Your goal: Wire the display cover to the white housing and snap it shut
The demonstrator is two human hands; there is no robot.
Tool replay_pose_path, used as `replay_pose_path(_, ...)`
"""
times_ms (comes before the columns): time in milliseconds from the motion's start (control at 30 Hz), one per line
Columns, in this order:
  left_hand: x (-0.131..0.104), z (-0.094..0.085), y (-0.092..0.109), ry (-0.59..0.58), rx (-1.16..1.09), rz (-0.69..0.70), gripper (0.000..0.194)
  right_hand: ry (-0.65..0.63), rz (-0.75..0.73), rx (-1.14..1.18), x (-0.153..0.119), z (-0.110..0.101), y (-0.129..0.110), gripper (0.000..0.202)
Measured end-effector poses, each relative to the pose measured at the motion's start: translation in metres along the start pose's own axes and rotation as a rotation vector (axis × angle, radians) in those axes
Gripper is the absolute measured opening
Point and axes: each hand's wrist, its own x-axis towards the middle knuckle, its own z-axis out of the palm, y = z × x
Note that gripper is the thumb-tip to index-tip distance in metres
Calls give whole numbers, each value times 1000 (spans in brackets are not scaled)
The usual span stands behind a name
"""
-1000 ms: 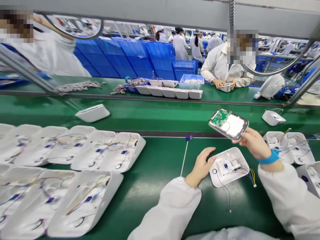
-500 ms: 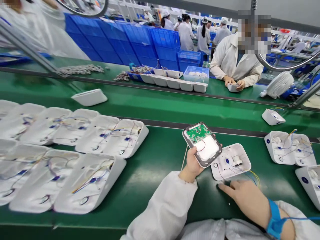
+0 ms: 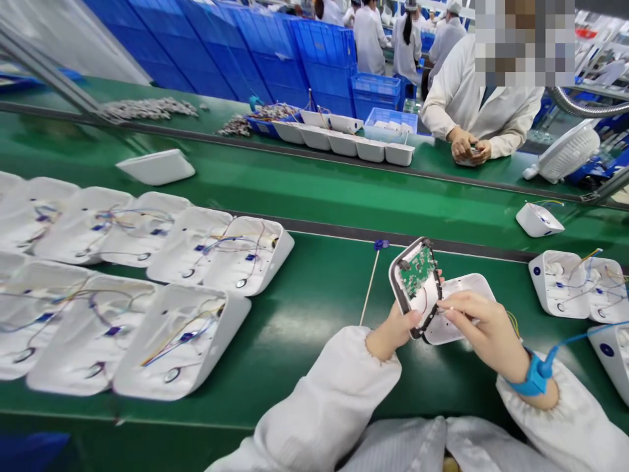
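My left hand (image 3: 397, 328) grips a dark-framed panel (image 3: 394, 280), tilted up, with a green circuit board (image 3: 421, 270) on its inner side. Thumb and forefinger of my right hand (image 3: 474, 321) are pinched together at the panel's right edge on what looks like the end of a thin wire, mostly hidden by the fingertips. Behind both hands a white housing (image 3: 479, 283) lies open side up on the green bench, partly covered by the panel and my right hand. Yellow wires (image 3: 514, 322) stick out at its right side.
Rows of white housings (image 3: 181, 354) with wires inside stand at left; more housings (image 3: 560, 283) stand at right. A thin stick with a blue end (image 3: 381, 244) lies beside my left hand. A white shell (image 3: 157, 167) rests on the middle strip. Across the bench works another person (image 3: 484, 111).
My left hand has turned the panel more upright. My right hand has risen from the bench to the panel's edge, its fingers now pinched. The camera view has shifted down.
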Motion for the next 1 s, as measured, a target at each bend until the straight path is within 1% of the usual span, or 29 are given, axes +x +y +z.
replay_pose_path(133,-7,2,-10,-31,145,35,88,33,100,60,8,19,-2,22)
replay_pose_path(267,-10,-1,-16,-6,165,34,89,84,182,75,8,31,-3,20)
replay_pose_path(400,-12,-4,-23,16,167,15,91,47,180,52,8,32,-7,17)
replay_pose_path(500,-14,-8,-28,40,123,22,89,4,184,40,8,32,-10,16)
replay_pose_path(567,-15,-9,-32,44,81,32,86,-2,178,30,7,32,-10,15)
replay_pose_path(700,-16,-9,-37,-5,13,80,80,7,153,20,6,33,-7,14)
replay_pose_path(767,-15,-7,-37,-6,16,109,79,19,147,23,7,33,-6,14)
replay_pose_path(900,-14,-4,-33,-1,41,124,79,40,151,31,7,33,-6,14)
replay_pose_path(1000,-12,-3,-30,-61,42,149,77,34,177,71,8,33,-6,13)
